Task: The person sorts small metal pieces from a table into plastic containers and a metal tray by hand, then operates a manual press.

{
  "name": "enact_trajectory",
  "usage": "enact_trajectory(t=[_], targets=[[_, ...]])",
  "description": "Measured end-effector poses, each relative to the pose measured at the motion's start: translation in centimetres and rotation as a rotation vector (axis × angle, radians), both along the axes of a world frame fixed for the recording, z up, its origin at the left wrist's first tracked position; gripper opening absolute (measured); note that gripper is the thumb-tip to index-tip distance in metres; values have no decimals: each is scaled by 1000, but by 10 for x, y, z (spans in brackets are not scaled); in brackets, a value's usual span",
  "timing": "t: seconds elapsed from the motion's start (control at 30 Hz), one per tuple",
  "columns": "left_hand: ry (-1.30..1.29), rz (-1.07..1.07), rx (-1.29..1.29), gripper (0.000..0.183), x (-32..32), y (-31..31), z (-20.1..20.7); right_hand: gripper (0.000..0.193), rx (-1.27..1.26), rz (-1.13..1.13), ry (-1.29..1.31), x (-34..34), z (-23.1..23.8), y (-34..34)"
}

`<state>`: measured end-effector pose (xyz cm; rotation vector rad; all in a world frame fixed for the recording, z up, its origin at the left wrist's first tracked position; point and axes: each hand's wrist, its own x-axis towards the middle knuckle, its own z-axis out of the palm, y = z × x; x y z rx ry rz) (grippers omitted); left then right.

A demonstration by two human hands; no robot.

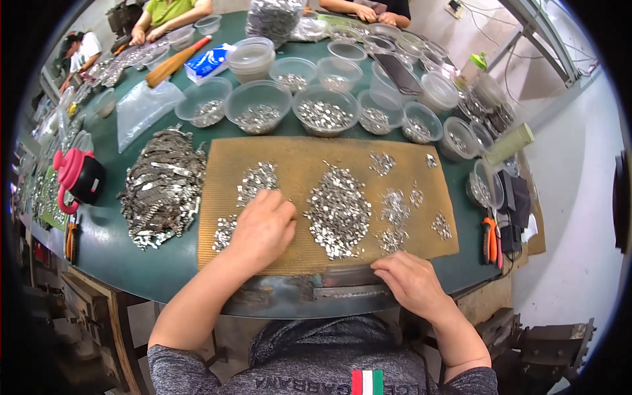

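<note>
Grey shirt point(309, 339) was closest to the camera, just off the near edge of the counter point(158, 273). Landmark: tan ribbed mat point(289, 255).

Main metal-piece pile point(338, 210) sat mid-mat. Left hand point(266, 220) was over the mat's left part, fingers curled down beside two smaller piles point(258, 182); fingertips hidden, couldn't tell if it gripped anything. Its forearm crossed the mat's near left corner, blocking part of it. Right hand point(409, 280) was at the mat's near edge, thumb and fingers bunched at the end of the dark metal bars point(352, 276); couldn't tell if it pinched a piece. Loose clusters point(395, 209) were spread over the mat's right part.

Clutter around the mat: heap of linked metal strips point(164, 187) just beside its left edge, pink-and-black mug point(85, 178) further left. Row of clear tubs point(324, 110) closed off the far edge, most with metal parts inside. Behind those, a phone point(398, 74) was propped on tubs. Plastic bag point(148, 108), brush point(178, 62) and blue pack point(209, 62) were beyond the far left corner. Orange-handled pliers point(488, 240) lay off the right edge. Co-workers' hands point(375, 14) were well beyond the far edge.
</note>
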<state>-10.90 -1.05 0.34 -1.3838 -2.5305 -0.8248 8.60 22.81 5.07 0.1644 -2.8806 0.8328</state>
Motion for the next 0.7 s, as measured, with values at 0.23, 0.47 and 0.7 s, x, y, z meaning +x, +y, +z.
enact_trajectory(t=[0.23,0.47,0.7], targets=[[-66,57,48,13,3,-10,7,17,3,54,91,16,-10,-2],[-203,113,100,12,20,-21,8,18,-44,29,126,29,-23,-7],[-270,111,186,14,38,-29,9,15,-44,8,104,33,-29,-15]])
